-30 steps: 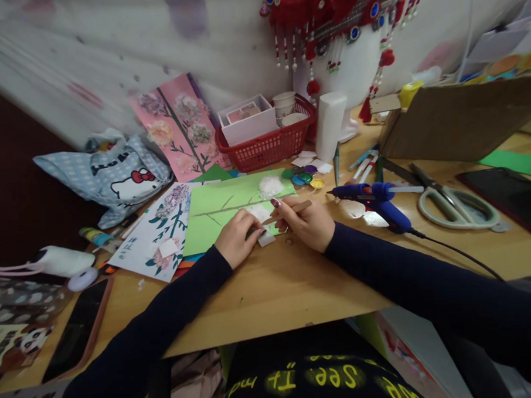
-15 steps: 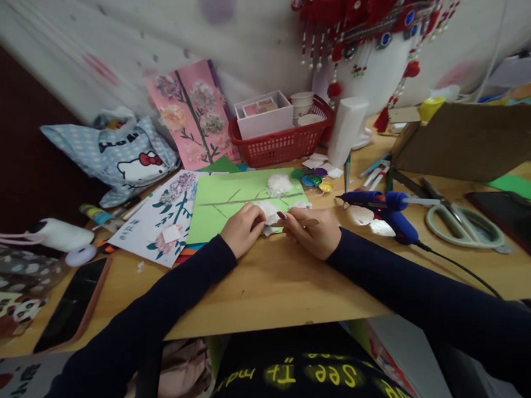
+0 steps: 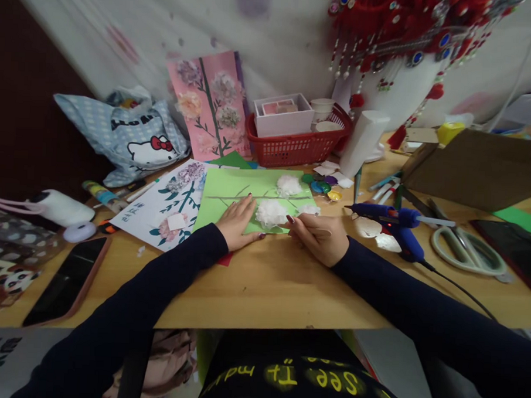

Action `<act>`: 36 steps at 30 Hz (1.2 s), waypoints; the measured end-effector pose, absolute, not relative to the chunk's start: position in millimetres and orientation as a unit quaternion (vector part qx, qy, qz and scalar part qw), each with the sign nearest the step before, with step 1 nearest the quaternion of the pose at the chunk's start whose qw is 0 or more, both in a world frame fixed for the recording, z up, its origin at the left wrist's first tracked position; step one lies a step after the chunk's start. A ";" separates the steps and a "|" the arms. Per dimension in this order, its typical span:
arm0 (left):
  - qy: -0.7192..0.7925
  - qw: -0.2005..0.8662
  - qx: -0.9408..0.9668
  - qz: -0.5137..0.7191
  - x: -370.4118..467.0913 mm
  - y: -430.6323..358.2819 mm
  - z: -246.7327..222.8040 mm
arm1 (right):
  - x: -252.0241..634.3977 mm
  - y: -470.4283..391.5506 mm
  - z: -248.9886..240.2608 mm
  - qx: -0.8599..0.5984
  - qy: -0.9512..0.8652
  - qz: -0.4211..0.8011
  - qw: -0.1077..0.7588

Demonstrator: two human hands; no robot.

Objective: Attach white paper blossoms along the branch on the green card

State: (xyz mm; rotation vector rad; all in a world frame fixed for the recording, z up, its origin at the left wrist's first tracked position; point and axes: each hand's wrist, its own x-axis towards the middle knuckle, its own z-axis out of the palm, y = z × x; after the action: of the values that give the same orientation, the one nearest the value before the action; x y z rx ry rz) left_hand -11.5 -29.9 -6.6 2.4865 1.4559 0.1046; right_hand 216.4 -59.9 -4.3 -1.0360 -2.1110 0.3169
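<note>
the left hand (image 3: 237, 221) lies flat with its fingers loosely spread, gripping nothing, and presses on the green card (image 3: 215, 188); its thumb lies along the card's near edge. the right hand (image 3: 316, 236) is closed, and between thumb and fingers it has a thin wooden stick (image 3: 324, 232), whose tip comes to the middle white flower (image 3: 271, 213). this flower is on the card, close to the near edge, between the two hands. a far white flower (image 3: 289, 186) sits beyond it.

for moving, a strip of wooden table (image 3: 252, 292) shows between the card and the table's near edge, which both forearms cross. on the right side the room is narrower: the blue glue gun (image 3: 381, 214) is near the right hand, and the scissors (image 3: 465, 252) lie farther right. on the left, a painted white sheet (image 3: 146, 214) is just beside the card.

at the far side stands a red basket (image 3: 300, 150), before a pale wall covering (image 3: 276, 41).
</note>
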 end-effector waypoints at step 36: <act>0.514 0.071 0.846 -0.122 -4.4 -32.1 3.9 | 214.2 -55.6 -13.6 -0.437 -0.711 0.280 0.474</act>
State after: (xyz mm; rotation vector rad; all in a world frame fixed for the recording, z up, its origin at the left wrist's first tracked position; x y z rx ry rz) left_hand -4.4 -32.1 3.9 2.5445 1.5464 -0.3656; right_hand 214.2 -55.6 -13.6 -1.0697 -1.7385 0.6846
